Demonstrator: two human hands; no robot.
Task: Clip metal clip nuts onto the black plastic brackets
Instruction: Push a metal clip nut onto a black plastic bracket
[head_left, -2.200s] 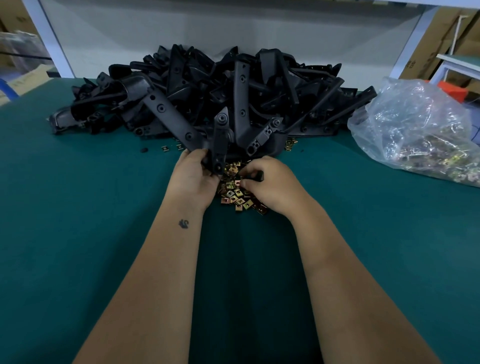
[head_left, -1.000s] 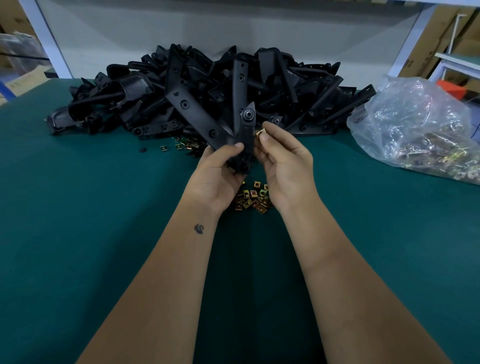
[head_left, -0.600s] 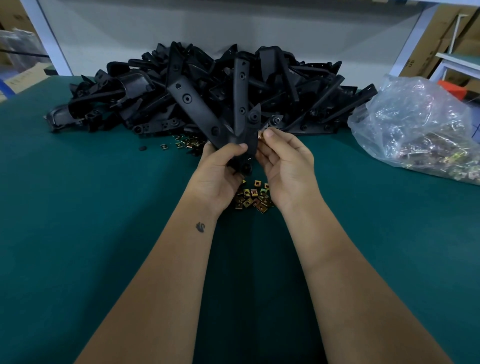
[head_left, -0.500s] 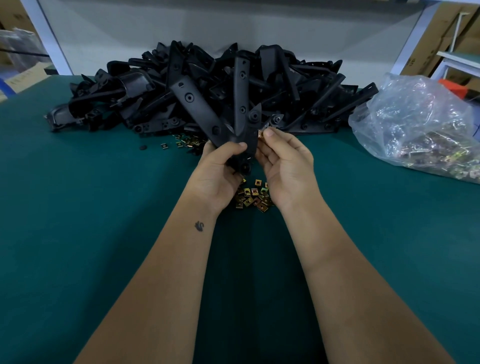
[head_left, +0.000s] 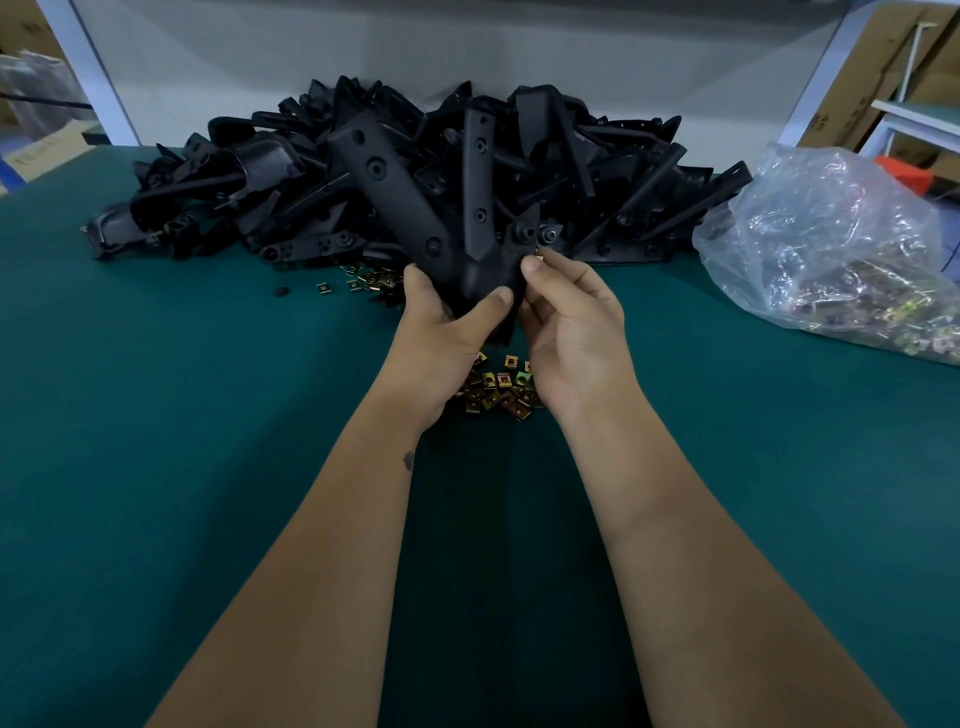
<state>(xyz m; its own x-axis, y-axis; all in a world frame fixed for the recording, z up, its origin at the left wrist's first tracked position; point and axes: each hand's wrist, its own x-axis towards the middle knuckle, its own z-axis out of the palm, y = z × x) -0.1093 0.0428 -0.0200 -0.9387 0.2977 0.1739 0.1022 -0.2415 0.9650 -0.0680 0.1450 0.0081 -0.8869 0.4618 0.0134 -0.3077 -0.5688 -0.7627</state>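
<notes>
Green-topped table (head_left: 156, 415) against a pale grey wall (head_left: 467, 47), cardboard boxes (head_left: 883, 62) stacked at right

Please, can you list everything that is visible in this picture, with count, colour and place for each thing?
held bracket: one, black, raised above the table centre
bracket pile: many, black, far side of table
clip nut: one, brass-coloured, at the held bracket's right edge
loose clip nuts: many, gold, under the hands; more by the pile
plastic bag: one, clear, right
table: one, green
cardboard boxes: several, brown, behind right
left hand: grips the held bracket
right hand: fingers pinch the clip nut
</notes>
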